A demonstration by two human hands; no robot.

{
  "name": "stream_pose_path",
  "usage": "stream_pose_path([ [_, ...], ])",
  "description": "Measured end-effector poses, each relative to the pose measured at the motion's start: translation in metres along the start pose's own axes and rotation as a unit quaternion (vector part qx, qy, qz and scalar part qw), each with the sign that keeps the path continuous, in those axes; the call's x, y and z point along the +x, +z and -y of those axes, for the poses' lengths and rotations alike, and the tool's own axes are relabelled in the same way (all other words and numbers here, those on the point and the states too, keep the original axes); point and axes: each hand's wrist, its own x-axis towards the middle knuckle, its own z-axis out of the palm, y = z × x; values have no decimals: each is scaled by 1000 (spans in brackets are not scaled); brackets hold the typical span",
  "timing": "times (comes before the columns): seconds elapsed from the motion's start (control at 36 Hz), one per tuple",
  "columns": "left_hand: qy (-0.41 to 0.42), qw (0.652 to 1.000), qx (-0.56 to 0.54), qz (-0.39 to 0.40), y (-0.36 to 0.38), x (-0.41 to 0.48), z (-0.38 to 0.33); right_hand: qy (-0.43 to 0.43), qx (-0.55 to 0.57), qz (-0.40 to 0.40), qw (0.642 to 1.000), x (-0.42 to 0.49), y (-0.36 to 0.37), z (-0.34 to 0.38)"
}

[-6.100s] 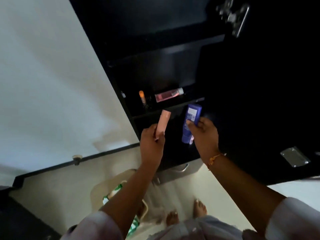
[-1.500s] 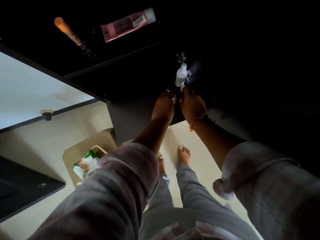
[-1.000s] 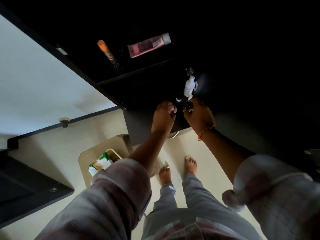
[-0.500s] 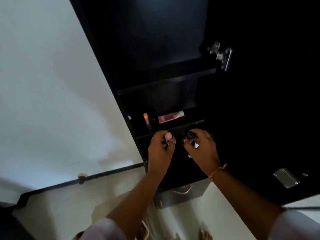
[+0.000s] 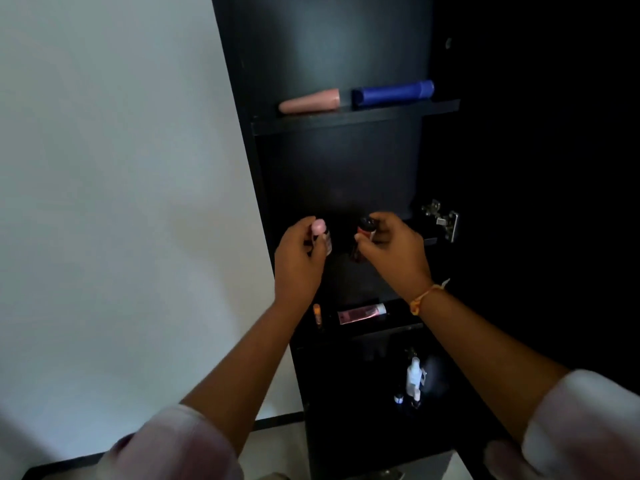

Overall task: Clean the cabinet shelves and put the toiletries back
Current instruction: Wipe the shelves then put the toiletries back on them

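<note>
A tall black cabinet [image 5: 339, 168] stands open before me. My left hand [image 5: 299, 263] grips a small pink-capped bottle [image 5: 322, 235], and my right hand [image 5: 394, 251] grips a small dark-capped red bottle [image 5: 363, 237]; both are raised in front of the middle shelf space. On the top shelf [image 5: 353, 117] lie a pink tube [image 5: 310, 101] and a blue tube [image 5: 394, 94]. A lower shelf carries an orange-tipped stick [image 5: 317, 315] and a flat pink tube [image 5: 362, 312]. Below that stands a white pump bottle [image 5: 414, 375] among small dark items.
A white wall [image 5: 121, 202] fills the left side. The cabinet's open door [image 5: 536, 168] is dark on the right, with a metal hinge [image 5: 443, 220] at shelf height. Pale floor shows at the bottom edge.
I picked up two small bottles from the bottom shelf beside the white pump bottle, stood up and raised both hands to the middle shelf. The pink and blue tubes held earlier now lie on the top shelf.
</note>
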Motion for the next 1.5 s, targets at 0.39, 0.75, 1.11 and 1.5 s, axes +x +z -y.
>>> stream_pose_path([
  [0.39, -101, 995, 14, 13, 31, 57, 41, 33, -106, 53, 992, 66, 27, -20],
  [0.75, -120, 992, 24, 34, 40, 60, 51, 30, -60, 65, 996, 82, 32, -43],
  [1.11, -182, 982, 17, 55, 40, 59, 58, 31, -86, 74, 993, 93, 35, -54],
  [1.5, -187, 980, 49, 41, 42, 58, 60, 34, -122, 94, 988, 98, 43, -63],
])
